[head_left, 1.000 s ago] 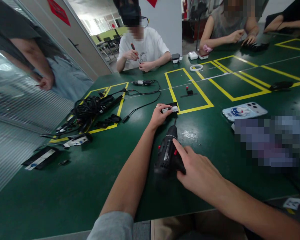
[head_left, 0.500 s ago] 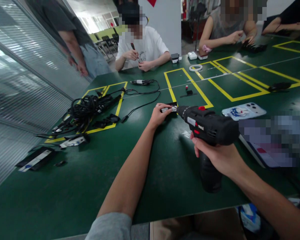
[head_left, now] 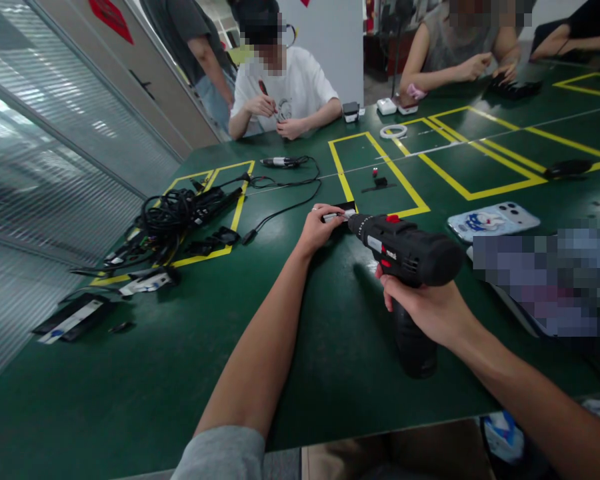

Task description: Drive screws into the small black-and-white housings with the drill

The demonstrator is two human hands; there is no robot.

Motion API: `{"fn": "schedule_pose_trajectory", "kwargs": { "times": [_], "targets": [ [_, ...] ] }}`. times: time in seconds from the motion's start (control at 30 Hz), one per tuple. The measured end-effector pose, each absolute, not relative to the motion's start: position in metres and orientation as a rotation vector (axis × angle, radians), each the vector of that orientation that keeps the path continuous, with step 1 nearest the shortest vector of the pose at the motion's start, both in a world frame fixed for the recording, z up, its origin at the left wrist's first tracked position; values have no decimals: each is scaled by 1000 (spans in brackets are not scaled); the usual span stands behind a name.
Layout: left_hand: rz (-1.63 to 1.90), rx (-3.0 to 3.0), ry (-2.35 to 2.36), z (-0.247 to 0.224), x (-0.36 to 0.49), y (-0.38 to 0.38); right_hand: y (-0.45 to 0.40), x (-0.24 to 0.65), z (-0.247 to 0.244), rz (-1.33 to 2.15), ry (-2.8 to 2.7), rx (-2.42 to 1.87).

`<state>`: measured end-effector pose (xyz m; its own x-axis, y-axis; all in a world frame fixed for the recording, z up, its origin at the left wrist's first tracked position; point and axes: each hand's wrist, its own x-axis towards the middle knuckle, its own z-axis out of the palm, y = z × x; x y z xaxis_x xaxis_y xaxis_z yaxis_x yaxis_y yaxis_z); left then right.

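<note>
Left hand (head_left: 319,232): thumb and fingers nearly together, pinching a small pale part (head_left: 333,218) at the green bench (head_left: 200,380)
Right hand (head_left: 435,308): fingers wrapped around the grip of a black drill (head_left: 407,250)
Small pale part: ten o'clock from the black drill, whose nose sits close by; cannot tell whether they touch
Cable tangle (head_left: 167,223): nine o'clock from the left hand
Phone (head_left: 495,221): two o'clock from the black drill
</note>
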<state>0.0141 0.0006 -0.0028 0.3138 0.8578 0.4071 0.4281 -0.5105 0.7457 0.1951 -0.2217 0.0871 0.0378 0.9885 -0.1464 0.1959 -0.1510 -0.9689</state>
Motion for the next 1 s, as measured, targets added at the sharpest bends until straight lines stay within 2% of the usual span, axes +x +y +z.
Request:
{"fn": "schedule_pose_trajectory", "kwargs": {
  "times": [0.17, 0.4, 0.77, 1.0],
  "targets": [
    [1107, 2113, 1119, -7, 10, 13, -201, 196, 104, 1117, -1401, -1509],
    [1119, 2116, 1119, -8, 2, 25, -173, 194, 125, 1430, -1419, -1323],
    [1079, 2143, 1134, -5, 1, 22, -179, 210, 89, 1355, -1566, -1330],
    [1069, 2109, 1160, 0, 2, 18, -185, 206, 87, 1359, -1539, -1297]
  ]
}}
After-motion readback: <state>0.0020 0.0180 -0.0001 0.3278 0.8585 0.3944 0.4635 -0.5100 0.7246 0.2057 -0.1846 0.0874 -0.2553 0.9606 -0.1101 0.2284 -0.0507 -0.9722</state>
